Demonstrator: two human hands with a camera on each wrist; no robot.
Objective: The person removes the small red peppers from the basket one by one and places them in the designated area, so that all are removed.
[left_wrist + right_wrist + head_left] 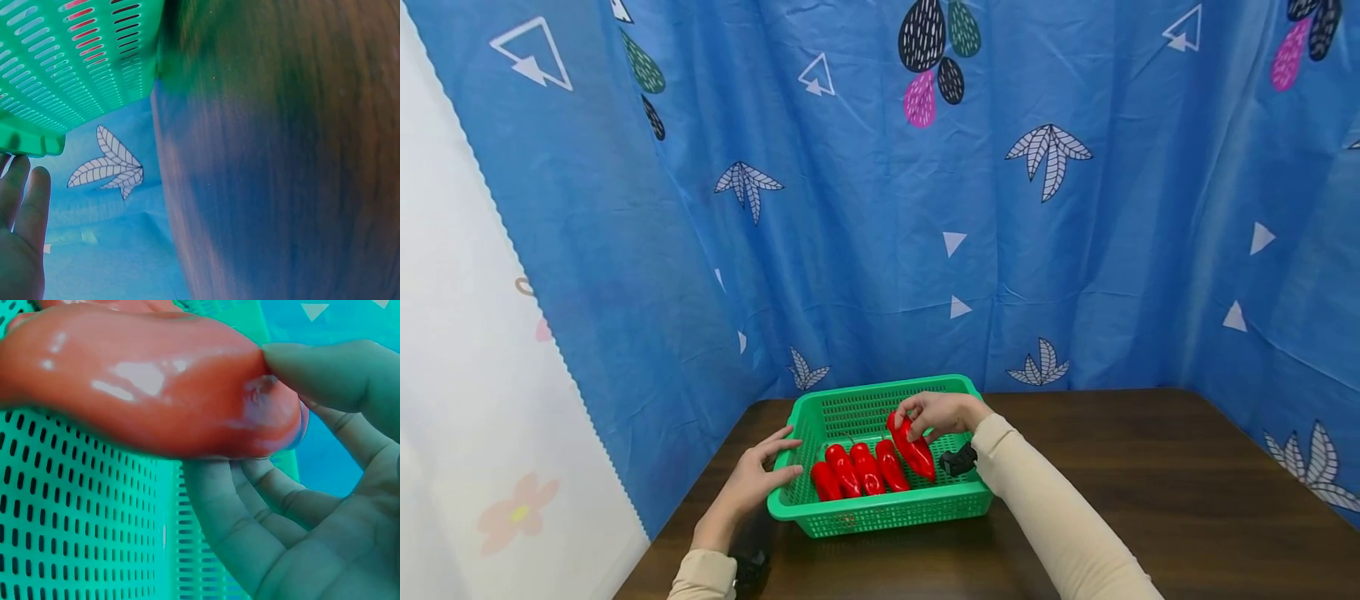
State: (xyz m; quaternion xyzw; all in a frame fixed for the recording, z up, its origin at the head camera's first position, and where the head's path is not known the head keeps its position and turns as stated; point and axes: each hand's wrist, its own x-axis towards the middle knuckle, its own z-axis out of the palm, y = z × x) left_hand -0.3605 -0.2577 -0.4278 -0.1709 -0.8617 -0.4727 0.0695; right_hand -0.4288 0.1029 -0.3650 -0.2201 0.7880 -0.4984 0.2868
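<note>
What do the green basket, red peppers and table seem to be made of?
Green basket: probably moulded plastic, smooth, judging by its uniform colour and regular slots.
Red peppers: very glossy, with sharp white highlights; natural skin or imitation plastic, I can't tell.
Table: dark brown wood or wood-look laminate, suggested by its streaky grain.

Printed curtains [865, 250] around a wooden table [1142, 467] form a screened-off nook.
</note>
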